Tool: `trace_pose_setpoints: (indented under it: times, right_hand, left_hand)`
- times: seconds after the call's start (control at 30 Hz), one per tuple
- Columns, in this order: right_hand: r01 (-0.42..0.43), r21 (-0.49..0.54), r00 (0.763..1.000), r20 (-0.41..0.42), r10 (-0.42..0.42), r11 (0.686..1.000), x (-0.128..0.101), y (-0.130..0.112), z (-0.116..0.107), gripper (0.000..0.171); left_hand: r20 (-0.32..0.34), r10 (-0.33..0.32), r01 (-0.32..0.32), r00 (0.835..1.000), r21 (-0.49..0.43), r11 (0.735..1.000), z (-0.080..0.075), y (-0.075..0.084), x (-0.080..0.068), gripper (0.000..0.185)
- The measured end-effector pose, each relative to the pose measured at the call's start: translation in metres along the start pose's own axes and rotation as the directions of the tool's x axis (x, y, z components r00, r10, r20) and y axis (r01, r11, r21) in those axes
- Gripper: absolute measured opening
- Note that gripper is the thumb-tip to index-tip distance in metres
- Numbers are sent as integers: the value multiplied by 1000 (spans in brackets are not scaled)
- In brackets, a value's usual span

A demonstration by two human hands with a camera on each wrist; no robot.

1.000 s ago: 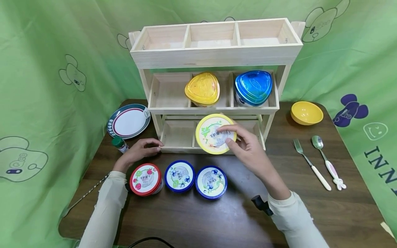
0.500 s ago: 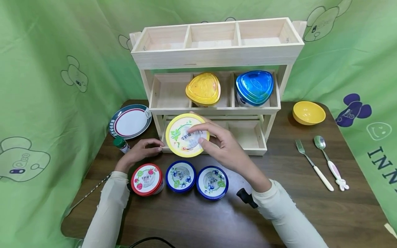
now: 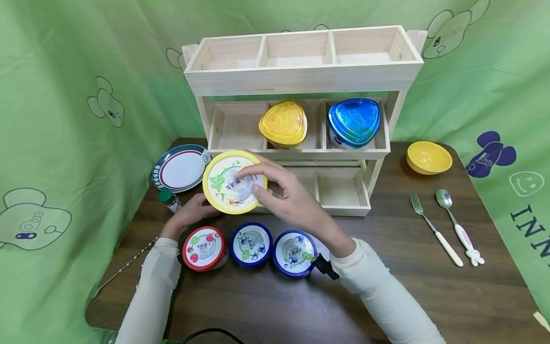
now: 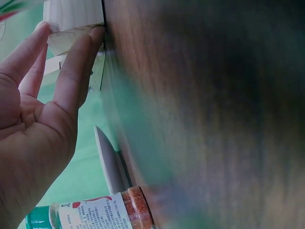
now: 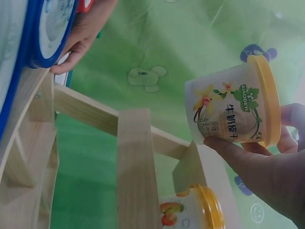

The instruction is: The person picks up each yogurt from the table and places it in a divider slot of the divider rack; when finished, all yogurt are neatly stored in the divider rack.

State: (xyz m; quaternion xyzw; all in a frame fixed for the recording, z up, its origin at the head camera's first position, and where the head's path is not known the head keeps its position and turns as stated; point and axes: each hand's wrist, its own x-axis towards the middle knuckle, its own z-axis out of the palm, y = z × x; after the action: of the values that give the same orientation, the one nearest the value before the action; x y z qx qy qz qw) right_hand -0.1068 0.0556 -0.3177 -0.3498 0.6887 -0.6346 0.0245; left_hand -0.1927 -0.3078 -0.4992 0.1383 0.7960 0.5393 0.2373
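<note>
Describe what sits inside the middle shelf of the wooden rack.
The middle shelf of the wooden rack holds a yellow-lidded triangular tub in the centre compartment and a blue-lidded triangular tub in the right one; the left looks bare. The lids hide the tubs' contents.

Before you: dark wooden table (image 3: pixel 429 296), three-tier pale wood shelf rack (image 3: pixel 301 79) at its back, green cartoon-printed cloth backdrop (image 3: pixel 56 95) all around, even light.

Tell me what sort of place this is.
Probably a staged tabletop set rather than a real kitchen: green cartoon-print cloth hangs all round a dark wooden table, and a bare wooden rack holds tubs. The right hand holds a yellow-lidded cup in front of it.
</note>
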Motion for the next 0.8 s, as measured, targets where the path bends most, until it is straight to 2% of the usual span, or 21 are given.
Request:
trace_pose_setpoints:
  times: [0.23, 0.33, 0.47, 0.63, 0.8]
  right_hand:
    - [79, -46, 996, -25, -81, 996, 11, -4, 5, 32]
    - [89, -64, 996, -26, -91, 994, 17, -5, 7, 32]
    - [115, -77, 993, -28, -117, 990, 26, -6, 8, 31]
    - [167, -143, 984, -38, -174, 976, 37, -4, 9, 33]
    - [183, -166, 981, -37, -192, 969, 48, -3, 11, 32]
  left_hand:
    - [-39, -41, 40, 998, -20, 999, 20, 43, -16, 53]
    - [-51, -64, 63, 997, -25, 998, 23, 50, -18, 53]
    - [-38, -48, 48, 998, -15, 999, 22, 48, -17, 45]
    - [33, 79, -79, 996, -26, 997, 13, 29, -11, 31]
    - [54, 130, -126, 990, -62, 990, 10, 23, -10, 29]
